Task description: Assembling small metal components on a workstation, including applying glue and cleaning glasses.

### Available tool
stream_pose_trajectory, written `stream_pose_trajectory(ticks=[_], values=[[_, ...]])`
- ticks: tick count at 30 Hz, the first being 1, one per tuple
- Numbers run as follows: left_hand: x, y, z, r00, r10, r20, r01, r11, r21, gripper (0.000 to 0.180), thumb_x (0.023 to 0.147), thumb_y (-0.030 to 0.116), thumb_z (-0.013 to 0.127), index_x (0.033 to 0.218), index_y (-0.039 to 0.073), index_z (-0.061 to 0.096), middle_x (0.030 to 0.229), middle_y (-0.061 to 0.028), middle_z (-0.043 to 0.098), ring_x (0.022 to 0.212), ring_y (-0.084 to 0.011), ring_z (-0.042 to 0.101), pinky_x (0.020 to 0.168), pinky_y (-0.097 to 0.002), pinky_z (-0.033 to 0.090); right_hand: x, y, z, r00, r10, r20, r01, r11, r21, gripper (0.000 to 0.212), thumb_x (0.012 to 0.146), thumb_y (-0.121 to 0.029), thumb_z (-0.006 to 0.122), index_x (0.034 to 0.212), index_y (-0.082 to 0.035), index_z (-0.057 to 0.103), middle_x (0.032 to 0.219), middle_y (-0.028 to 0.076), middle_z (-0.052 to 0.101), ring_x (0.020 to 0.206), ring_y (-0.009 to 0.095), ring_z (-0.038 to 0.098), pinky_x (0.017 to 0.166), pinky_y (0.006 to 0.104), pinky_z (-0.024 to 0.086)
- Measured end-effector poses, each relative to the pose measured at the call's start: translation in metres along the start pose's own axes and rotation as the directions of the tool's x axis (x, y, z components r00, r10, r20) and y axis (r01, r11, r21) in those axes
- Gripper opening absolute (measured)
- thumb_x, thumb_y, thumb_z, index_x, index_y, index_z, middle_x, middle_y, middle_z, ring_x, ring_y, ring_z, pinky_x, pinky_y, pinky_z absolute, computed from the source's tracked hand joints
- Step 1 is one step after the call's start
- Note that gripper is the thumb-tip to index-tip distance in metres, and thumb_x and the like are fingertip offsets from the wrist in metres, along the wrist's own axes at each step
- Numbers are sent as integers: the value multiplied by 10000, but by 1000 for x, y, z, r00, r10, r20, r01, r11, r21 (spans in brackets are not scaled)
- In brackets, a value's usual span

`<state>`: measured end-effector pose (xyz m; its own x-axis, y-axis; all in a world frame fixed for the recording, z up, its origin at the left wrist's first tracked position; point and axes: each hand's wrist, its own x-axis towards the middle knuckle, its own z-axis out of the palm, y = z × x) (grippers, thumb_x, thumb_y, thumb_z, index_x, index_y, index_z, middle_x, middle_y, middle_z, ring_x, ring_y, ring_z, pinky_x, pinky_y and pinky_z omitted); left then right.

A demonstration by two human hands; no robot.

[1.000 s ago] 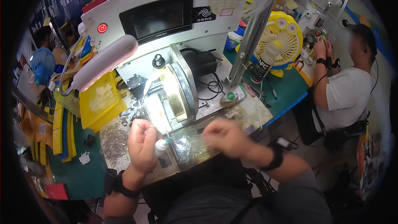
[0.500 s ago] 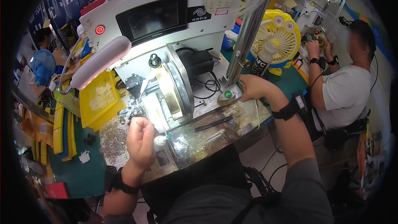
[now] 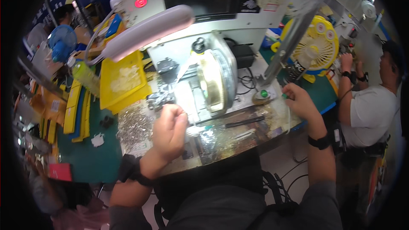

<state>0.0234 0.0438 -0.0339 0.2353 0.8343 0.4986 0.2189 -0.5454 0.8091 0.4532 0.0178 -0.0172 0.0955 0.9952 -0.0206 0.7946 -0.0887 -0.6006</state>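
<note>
My left hand point(image 3: 169, 131) is closed, thumb pressed against the curled fingers, in front of the white machine's lit work area. What it holds, if anything, is hidden. Just right of it lies a small clear bottle with a green tip point(image 3: 207, 128). My right hand point(image 3: 300, 102) is raised to the right of a small control box with a green button point(image 3: 264, 93), apart from it. Its thumb and fingers pinch together, with a small green spot at the tips that I cannot make out. Between the hands stands a metal ring wheel point(image 3: 211, 83), beside small metal fixtures point(image 3: 161, 98).
Black tweezers point(image 3: 245, 122) lie along the bench front. A yellow tray point(image 3: 111, 99) with pale pieces stands left, under a lamp point(image 3: 149, 32). A steel post point(image 3: 294, 32) and yellow fan point(image 3: 313, 44) rise at right. A co-worker point(image 3: 370, 102) sits beyond.
The view has swung, so the bench appears shifted right. My right hand has come away from the side of the green-button box. My left hand stays closed near the fixtures.
</note>
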Motion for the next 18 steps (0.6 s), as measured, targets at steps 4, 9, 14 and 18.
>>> stream_pose_trajectory(ticks=[4,9,14,18], values=[[2,6,1,1000,-13,7,12,998,57,63,996,104,560,977,45,547,634,-77,596,531,-209,587,526,-340,445,-23,-31,17,965,-166,-205,226,920,320,300,828,61,574,1127,50,604,957,78,602,911,171,617,809,293,511],[-1,5,-3,1000,-8,-25,11,990,137,66,994,111,571,975,50,553,635,-97,602,538,-268,605,519,-371,441,-65,-120,62,953,-207,222,-69,564,823,225,1002,-70,530,1184,18,629,923,61,651,722,101,625,642,226,502],[-2,3,-3,997,70,11,-71,975,213,48,1005,61,538,970,28,542,707,-45,587,593,-114,546,551,-276,444,-62,-148,115,904,-384,189,-51,342,938,293,1054,-192,488,1086,54,645,756,49,624,564,67,524,526,195,414],[0,3,-1,994,109,3,-107,962,251,41,998,54,548,968,25,547,678,-51,583,567,-133,556,537,-288,444,-49,-160,130,925,-247,288,-251,168,953,476,1062,-324,429,866,42,662,641,45,573,501,77,451,475,213,362]])
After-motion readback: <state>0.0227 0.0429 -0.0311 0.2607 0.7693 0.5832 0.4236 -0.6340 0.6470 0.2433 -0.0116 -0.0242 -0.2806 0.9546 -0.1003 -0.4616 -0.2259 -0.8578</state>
